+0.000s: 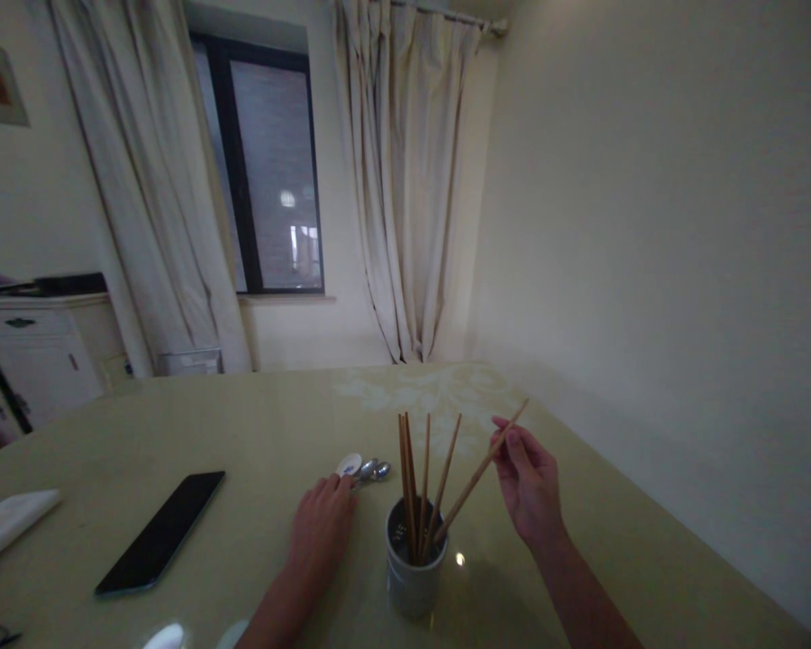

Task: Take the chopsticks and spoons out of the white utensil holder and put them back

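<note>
My right hand (528, 482) pinches a wooden chopstick (477, 476) near its upper end. That chopstick slants, its lower end inside a grey cup (415, 586). Several other chopsticks (427, 469) stand in the cup, leaning apart at different angles. To the cup's left, my left hand (323, 523) rests low over the table with its fingers curled around the handle ends of some spoons. A white spoon (350, 464) and two metal spoons (381, 470) stick out beyond its fingertips. Their handles are mostly hidden by the hand.
A dark phone (166, 532) lies on the glossy yellowish table (257, 424) at the left. Beyond it is a white object (13, 523) at the left edge. The wall (682, 315) borders the table's right side. Curtains (412, 180) and a window (277, 171) are behind.
</note>
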Motion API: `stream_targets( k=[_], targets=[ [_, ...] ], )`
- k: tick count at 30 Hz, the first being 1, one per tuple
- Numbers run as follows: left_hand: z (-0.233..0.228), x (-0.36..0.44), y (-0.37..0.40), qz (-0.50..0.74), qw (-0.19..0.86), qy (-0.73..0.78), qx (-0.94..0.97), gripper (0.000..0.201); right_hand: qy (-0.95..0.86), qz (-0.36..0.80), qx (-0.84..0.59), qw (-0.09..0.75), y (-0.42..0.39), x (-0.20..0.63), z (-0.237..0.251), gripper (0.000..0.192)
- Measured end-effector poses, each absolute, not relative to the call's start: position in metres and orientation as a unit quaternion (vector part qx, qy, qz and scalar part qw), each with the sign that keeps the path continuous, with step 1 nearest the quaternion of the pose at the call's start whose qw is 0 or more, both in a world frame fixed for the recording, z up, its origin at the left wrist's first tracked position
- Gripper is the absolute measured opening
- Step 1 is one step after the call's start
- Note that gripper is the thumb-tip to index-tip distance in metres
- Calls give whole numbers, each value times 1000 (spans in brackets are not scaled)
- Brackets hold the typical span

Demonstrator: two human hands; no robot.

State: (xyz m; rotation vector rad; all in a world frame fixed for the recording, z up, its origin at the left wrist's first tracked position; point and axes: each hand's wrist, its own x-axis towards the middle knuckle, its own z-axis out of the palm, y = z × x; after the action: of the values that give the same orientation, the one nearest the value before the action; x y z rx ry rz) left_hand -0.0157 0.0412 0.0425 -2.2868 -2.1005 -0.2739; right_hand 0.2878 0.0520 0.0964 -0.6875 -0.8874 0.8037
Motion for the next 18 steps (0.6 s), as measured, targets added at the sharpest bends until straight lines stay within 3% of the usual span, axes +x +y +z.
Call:
stream_targets(
  k=[6, 14, 18],
  targets=[
    [48, -18, 39, -70, 21, -681, -729, 36, -551, 376, -356, 654, 35, 260, 99, 36],
    [52, -18, 38, -123, -60, -653, -745, 25, -515, 431, -398, 625, 47, 253, 79, 64],
    [49, -15, 39, -140, -97, -643, -747, 23, -547, 459, -457, 530, 63, 242, 51, 68]
  ],
)
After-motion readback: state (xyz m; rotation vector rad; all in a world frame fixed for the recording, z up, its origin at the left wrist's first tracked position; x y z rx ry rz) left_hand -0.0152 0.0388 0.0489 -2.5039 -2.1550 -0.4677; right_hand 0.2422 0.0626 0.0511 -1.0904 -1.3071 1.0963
